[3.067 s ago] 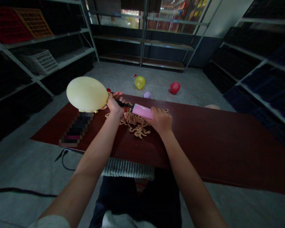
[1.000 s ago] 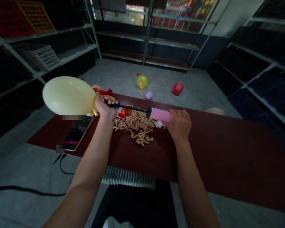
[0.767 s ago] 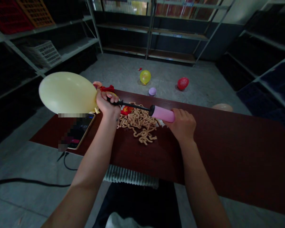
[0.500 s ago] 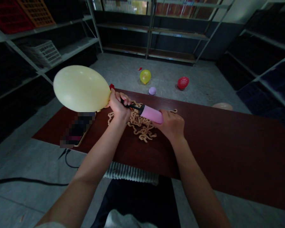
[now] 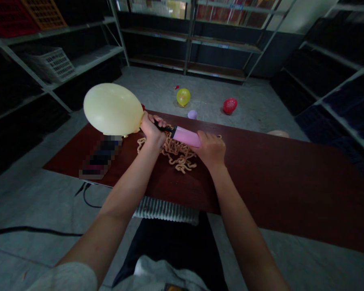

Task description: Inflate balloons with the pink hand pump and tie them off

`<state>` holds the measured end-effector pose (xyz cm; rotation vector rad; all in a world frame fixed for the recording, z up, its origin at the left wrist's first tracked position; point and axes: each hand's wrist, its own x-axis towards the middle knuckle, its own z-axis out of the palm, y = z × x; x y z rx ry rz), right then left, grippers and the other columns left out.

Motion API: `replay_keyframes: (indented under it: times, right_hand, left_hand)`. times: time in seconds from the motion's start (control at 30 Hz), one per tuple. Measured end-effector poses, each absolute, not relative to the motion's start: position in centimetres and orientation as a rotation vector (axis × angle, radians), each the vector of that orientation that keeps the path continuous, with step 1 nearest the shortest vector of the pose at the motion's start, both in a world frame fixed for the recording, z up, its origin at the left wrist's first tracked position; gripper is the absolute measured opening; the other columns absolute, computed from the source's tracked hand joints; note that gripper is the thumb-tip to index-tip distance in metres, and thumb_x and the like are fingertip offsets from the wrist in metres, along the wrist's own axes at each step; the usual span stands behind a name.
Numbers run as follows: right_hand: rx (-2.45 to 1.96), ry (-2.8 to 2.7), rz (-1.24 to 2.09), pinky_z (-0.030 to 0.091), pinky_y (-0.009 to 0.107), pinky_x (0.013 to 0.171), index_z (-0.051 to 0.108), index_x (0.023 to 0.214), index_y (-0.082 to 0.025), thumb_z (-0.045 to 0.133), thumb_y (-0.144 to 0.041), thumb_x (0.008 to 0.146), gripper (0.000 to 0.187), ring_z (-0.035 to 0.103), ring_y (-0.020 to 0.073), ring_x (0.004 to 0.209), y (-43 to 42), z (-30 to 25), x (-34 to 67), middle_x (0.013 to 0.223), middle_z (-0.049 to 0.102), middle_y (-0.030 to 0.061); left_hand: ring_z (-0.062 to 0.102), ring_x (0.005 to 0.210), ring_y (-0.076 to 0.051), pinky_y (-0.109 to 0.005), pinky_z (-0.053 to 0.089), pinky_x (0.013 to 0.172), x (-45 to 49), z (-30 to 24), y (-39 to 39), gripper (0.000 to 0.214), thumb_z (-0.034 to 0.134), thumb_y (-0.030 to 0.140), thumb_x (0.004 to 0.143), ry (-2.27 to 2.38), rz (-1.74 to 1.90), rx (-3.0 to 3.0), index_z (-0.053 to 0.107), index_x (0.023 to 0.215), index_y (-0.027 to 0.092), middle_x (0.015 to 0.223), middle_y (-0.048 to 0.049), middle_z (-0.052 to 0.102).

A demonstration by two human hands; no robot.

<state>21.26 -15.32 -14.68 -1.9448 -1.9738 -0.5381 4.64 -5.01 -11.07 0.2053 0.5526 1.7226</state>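
A pale yellow inflated balloon (image 5: 113, 109) hangs over the left part of the dark red table (image 5: 276, 173). My left hand (image 5: 153, 128) is closed round the balloon's neck and the black nozzle end of a hand pump. The pump's pink barrel (image 5: 186, 136) lies in my right hand (image 5: 210, 148), which is wrapped round it. The two hands are close together, with the pump rod almost hidden. Under them lies a heap of tan uninflated balloons (image 5: 177, 155).
A phone (image 5: 100, 158) lies on the table below the balloon. On the floor beyond the table rest a yellow balloon (image 5: 183, 97), a red balloon (image 5: 229, 106) and a small purple balloon (image 5: 192, 114). Metal shelving (image 5: 60, 60) lines the walls. A black cable (image 5: 33, 231) crosses the floor at left.
My right hand has pushed the pink barrel towards my left hand, so the black rod that showed a second ago is now nearly covered. The balloon has shifted right.
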Motion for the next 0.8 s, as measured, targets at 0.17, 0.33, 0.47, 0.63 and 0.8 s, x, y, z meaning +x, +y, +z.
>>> replay_keyframes:
  times: [0.17,0.33,0.47,0.63,0.8]
  right_hand:
    - [-1.981,-1.966,-0.611,0.032,0.038,0.078,0.061,0.117,-0.019,0.058,-0.043,0.088,0.038,0.058,0.0279,0.092,-15.5,-14.6,22.8,0.102,0.07,0.0116]
    - [-2.014,-1.916,-0.667,0.032,0.04,0.084,0.059,0.12,-0.018,0.058,-0.039,0.087,0.039,0.056,0.0287,0.094,-16.0,-14.4,25.1,0.105,0.068,0.0122]
    - [-2.002,-1.868,-0.713,0.033,0.04,0.085,0.06,0.117,-0.018,0.057,-0.038,0.087,0.036,0.055,0.0289,0.095,-16.1,-14.2,26.4,0.104,0.068,0.0122]
    - [-1.992,-1.853,-0.713,0.033,0.037,0.076,0.062,0.11,-0.017,0.056,-0.047,0.087,0.038,0.054,0.0275,0.088,-16.0,-14.6,26.5,0.097,0.067,0.0114]
    - [-1.981,-1.884,-0.763,0.031,0.035,0.069,0.062,0.105,-0.018,0.057,-0.054,0.086,0.041,0.056,0.0255,0.084,-15.9,-14.7,26.3,0.091,0.067,0.0091]
  left_hand:
    - [0.028,0.033,-0.007,-0.021,0.024,0.037,2.7,-11.2,-3.8,0.042,0.037,0.017,0.097,0.548,1.773,0.167,0.026,0.056,0.019,0.045,0.005,0.034]
    - [0.026,0.034,-0.006,-0.02,0.023,0.037,0.7,-10.5,-3.2,0.04,0.036,0.017,0.098,0.599,1.793,0.152,0.024,0.059,0.02,0.047,0.0049,0.033]
    - [0.024,0.034,-0.006,-0.02,0.023,0.037,-0.1,-9.4,-3.6,0.042,0.035,0.019,0.1,0.607,1.83,0.173,0.022,0.06,0.02,0.048,0.0047,0.032]
    - [0.024,0.033,-0.006,-0.021,0.021,0.036,0.1,-9.2,-4.0,0.045,0.034,0.021,0.101,0.541,1.853,0.185,0.021,0.059,0.02,0.047,0.0045,0.031]
    - [0.025,0.032,-0.005,-0.021,0.02,0.036,0.2,-9.2,-4.0,0.045,0.034,0.021,0.102,0.563,1.856,0.148,0.021,0.06,0.02,0.046,0.0053,0.032]
